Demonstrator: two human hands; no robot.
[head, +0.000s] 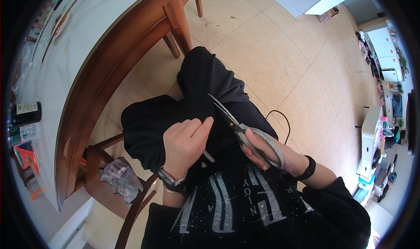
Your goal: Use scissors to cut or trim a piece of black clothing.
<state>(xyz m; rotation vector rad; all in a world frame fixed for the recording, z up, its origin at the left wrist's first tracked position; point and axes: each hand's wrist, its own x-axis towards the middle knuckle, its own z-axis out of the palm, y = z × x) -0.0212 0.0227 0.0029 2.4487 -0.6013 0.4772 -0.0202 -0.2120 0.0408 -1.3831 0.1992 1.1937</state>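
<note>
My right hand (259, 147) holds a pair of scissors (232, 124) by the grey handles, over my lap. The blades point up and left in the picture and stand slightly apart. My left hand (186, 142) is curled with its knuckles up, to the left of the blades and apart from them; the forefinger reaches toward them. Whether anything small is in its fingers cannot be told. Beneath both hands are black trousers (226, 81) over my bent knees. A small piece of striped trim (208, 156) shows between the hands.
A marble-topped table (82, 29) with a wooden frame stands at the left, bearing a dark bottle (27, 113) and packets. Beside it, a wooden chair (93, 177) holds a crumpled cloth (121, 180). A black cable (288, 121) curves over the tiled floor right of my legs.
</note>
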